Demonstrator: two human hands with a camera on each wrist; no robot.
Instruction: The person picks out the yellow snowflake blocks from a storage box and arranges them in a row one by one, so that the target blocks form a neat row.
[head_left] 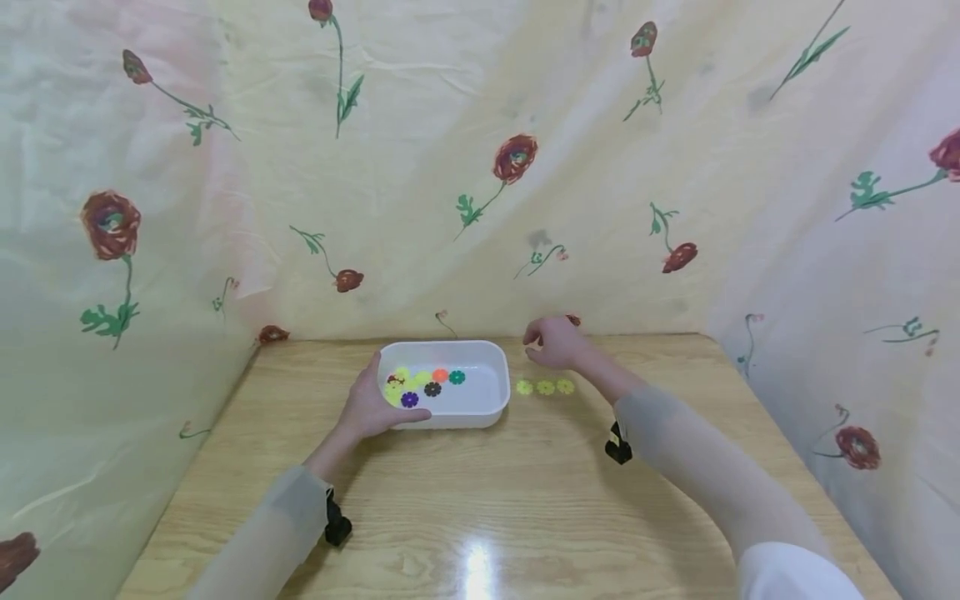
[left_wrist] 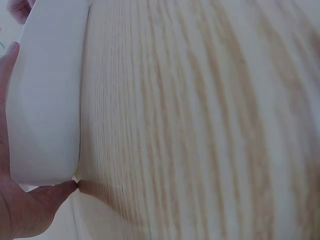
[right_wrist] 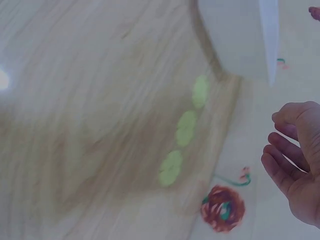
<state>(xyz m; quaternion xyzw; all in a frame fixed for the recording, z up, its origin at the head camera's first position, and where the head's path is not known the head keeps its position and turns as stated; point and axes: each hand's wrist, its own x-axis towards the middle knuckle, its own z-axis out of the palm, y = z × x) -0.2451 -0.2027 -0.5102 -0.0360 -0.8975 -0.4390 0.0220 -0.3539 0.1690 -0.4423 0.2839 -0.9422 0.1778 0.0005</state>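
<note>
A white plastic tub [head_left: 480, 396] stands on the table, with several flower-shaped pieces lying mostly toward its left side: yellow ones [head_left: 423, 378], an orange one [head_left: 440, 376], a green one [head_left: 457, 377], a black one [head_left: 432, 389] and a purple one [head_left: 409, 400]. My left hand [head_left: 369, 403] grips the tub's left end, thumb along the front and fingers round the far side. To the right of the tub, three yellow flower pieces [right_wrist: 185, 128] form a row. Beyond that row my right hand [head_left: 557, 342] hovers with fingers loosely bent, and nothing shows between them.
The wooden table [head_left: 480, 492] reaches back to a flower-printed cloth [head_left: 420, 208] that hangs behind it and on both sides. A black wrist device [head_left: 337, 521] sits on the left forearm, another device [head_left: 618, 446] on the right.
</note>
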